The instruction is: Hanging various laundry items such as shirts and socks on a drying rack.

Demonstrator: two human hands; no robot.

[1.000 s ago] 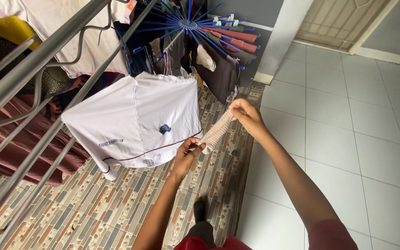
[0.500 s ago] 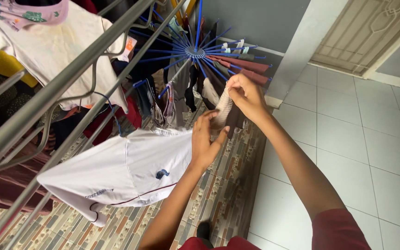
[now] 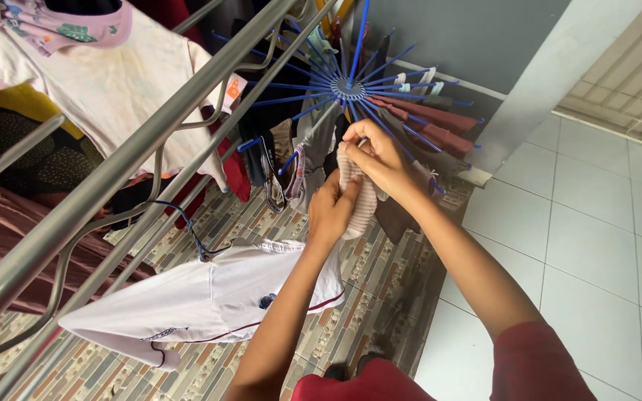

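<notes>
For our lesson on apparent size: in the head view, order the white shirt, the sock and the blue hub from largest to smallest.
1. White shirt
2. Sock, partly hidden by both hands
3. Blue hub, though it hangs farther from the camera

1. Round blue peg hanger, upper centre of the frame, spokes fanning outward; dark and maroon garments clipped along its right side.
2. Grey metal drying rack bars, running diagonally from lower left to upper centre.
3. Cream T-shirt, upper left, draped over the rack.
4. White shirt with maroon trim, lower centre-left, on a hanger below the bars.
5. Dusky pink cloth, left edge.
6. Patterned mosaic floor, bottom left.
7. White floor tiles, right side.
8. Grey wall, top.
9. White pillar, upper right.
</notes>
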